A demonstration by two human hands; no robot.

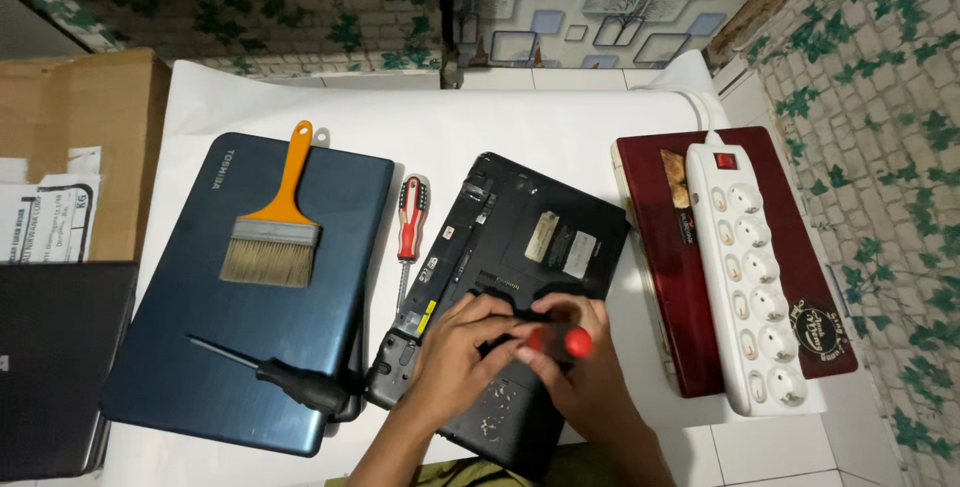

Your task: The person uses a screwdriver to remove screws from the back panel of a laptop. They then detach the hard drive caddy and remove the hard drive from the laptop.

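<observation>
Both hands on upturned black laptop (520, 247). Right hand (585, 372) fingers curled tight round red-handled screwdriver (562, 341). Left hand (462, 345) fingertips pinched narrow at shaft, prob. steadying tip; contact pt hidden.

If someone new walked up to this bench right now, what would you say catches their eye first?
Probably the two hands, left hand and right hand, meeting over the upturned black laptop at the centre, with a red-and-black screwdriver in their grip. To the left, an orange-handled paintbrush lies on a closed blue laptop. On the right, a white power strip rests on a dark red laptop.
</observation>
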